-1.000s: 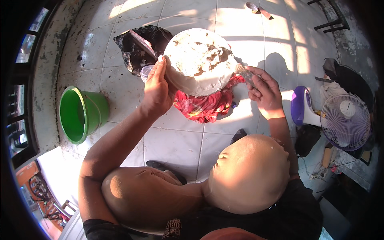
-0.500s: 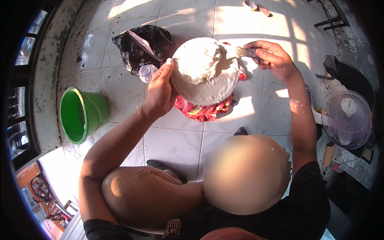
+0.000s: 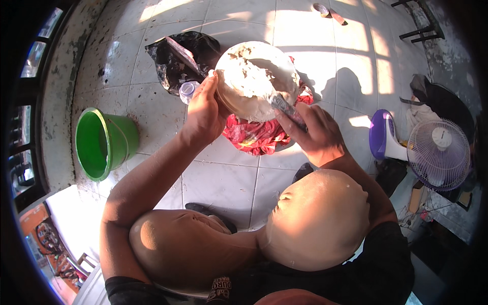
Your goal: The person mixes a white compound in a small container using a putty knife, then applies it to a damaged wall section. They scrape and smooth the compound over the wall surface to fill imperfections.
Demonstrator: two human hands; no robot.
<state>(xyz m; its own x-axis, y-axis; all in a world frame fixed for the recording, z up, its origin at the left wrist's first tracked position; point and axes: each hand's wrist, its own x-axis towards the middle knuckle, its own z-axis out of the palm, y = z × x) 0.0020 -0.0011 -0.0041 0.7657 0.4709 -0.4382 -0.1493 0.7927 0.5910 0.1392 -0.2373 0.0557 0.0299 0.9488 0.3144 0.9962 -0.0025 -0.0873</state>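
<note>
My left hand [image 3: 204, 113] grips the left rim of a round white bowl [image 3: 235, 105], its thumb over the edge. Inside the bowl lies a thick, lumpy white paste [image 3: 250, 76]. My right hand [image 3: 319, 133] is closed round the handle of a paste-smeared scraper [image 3: 287, 111], at the bowl's lower right side. The scraper's blade end is hard to make out against the paste. Below the bowl is a bunched red patterned cloth [image 3: 254, 136]; whether the bowl touches it cannot be told.
A black plastic bag [image 3: 178, 58] and a clear plastic bottle [image 3: 188, 90] lie left of the bowl. Farther left is a green bucket [image 3: 117, 142]. At right are a purple and white fan [image 3: 439, 152] and dark cloth. A tape roll [image 3: 320, 8] lies far off on the tiles.
My right hand has come down and nearer with the scraper, from beyond the bowl's right rim to its lower right side. The bowl has shifted slightly away and tilted in my left hand.
</note>
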